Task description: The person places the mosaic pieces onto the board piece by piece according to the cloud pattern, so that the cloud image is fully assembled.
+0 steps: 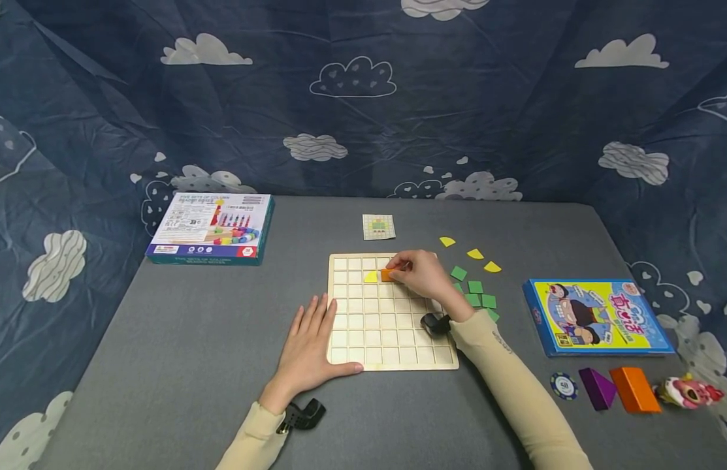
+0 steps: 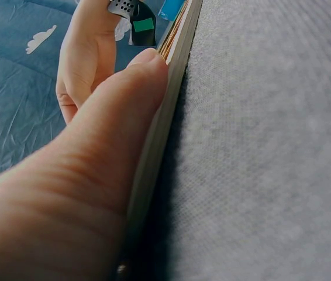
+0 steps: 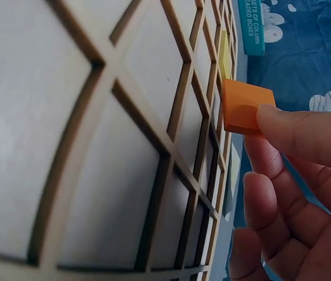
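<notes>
A wooden grid board (image 1: 392,339) lies on the grey table. My right hand (image 1: 419,273) pinches a small orange square tile (image 1: 387,275) over the board's second row, beside a yellow tile (image 1: 370,277) that sits in a cell. In the right wrist view the orange tile (image 3: 244,107) is held at the fingertips (image 3: 294,126) just above the grid (image 3: 124,140). My left hand (image 1: 307,343) lies flat on the table with its thumb against the board's left edge (image 2: 159,134).
Green square tiles (image 1: 473,292) and yellow quarter-round tiles (image 1: 475,254) lie right of the board. A pattern card (image 1: 378,226) lies behind it. A toy box (image 1: 213,227) sits at back left, a blue box (image 1: 595,316) at right, with purple (image 1: 596,388) and orange (image 1: 633,390) blocks.
</notes>
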`<state>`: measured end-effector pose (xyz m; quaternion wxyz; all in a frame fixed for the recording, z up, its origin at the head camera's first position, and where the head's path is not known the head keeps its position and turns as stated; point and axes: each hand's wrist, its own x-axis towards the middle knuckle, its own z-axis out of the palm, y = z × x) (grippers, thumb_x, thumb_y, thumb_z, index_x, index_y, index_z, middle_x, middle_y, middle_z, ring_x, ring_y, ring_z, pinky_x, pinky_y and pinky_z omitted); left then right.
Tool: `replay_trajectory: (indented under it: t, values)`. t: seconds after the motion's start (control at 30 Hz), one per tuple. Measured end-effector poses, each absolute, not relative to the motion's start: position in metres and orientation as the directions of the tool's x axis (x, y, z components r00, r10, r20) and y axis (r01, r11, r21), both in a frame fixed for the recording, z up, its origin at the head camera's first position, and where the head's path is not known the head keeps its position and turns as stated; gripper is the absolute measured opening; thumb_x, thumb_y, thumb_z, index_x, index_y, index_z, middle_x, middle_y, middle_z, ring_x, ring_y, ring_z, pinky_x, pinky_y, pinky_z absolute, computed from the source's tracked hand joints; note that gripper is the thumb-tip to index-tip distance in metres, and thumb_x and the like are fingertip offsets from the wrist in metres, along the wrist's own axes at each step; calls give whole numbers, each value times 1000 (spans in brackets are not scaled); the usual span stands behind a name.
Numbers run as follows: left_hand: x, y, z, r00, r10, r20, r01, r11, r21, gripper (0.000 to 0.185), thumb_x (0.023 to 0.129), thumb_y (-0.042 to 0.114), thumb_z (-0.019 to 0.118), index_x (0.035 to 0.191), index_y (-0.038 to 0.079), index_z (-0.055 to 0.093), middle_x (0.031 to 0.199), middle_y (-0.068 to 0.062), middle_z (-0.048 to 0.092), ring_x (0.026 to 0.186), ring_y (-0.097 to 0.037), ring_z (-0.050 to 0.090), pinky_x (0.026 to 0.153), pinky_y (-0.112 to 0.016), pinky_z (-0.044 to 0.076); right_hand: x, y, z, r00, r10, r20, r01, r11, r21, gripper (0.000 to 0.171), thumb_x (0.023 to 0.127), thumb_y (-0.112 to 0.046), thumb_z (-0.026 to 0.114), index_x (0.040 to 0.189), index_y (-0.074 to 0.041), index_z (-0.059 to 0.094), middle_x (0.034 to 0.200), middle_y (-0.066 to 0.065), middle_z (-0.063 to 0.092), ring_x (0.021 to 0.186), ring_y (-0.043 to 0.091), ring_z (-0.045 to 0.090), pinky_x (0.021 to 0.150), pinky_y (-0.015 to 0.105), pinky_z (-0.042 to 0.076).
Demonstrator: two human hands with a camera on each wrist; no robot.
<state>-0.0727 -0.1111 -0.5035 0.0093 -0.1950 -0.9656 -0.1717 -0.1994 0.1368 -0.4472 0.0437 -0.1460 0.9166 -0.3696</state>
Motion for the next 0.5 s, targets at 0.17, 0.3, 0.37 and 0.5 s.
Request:
replay_trajectory:
  t: [0.17, 0.3, 0.37, 0.5]
  values:
    - [-73, -112, -504, -922, 376, 93, 385, 863, 329, 120, 69, 86, 46, 152, 5, 13, 157, -14, 9, 143, -26, 1, 113, -43, -1, -200, 134, -449, -956, -294, 1, -215, 697, -684, 4, 84, -12, 73, 86, -9, 74, 73, -2, 63, 63, 17, 51, 60, 31, 40]
    - [-73, -112, -504, -922, 375, 97, 385, 862, 329, 120, 70, 86, 46, 152, 5, 14, 157, -14, 9, 143, -27, 2, 113, -43, -1, -201, 131, -450, -955, -296, -20, -208, 717, -665, 4, 85, -13, 72, 87, -10, 73, 75, -2, 64, 67, 16, 54, 63, 32, 43]
    - [-73, -112, -504, -922, 373, 99, 384, 860, 335, 120, 70, 86, 47, 152, 4, 14, 157, -14, 9, 143, -26, 2, 113, -43, -1, -202, 130, -449, -954, -299, -30, -209, 730, -651, 4, 86, -13, 71, 88, -10, 73, 76, -1, 64, 69, 17, 55, 65, 33, 44]
    - [-72, -112, -504, -922, 374, 103, 386, 857, 341, 120, 70, 85, 47, 152, 4, 15, 157, -14, 10, 143, -26, 2, 113, -43, -1, -202, 129, -450, -951, -307, -37, -220, 757, -616, 7, 86, -13, 71, 91, -10, 74, 80, 0, 64, 75, 18, 56, 70, 35, 44]
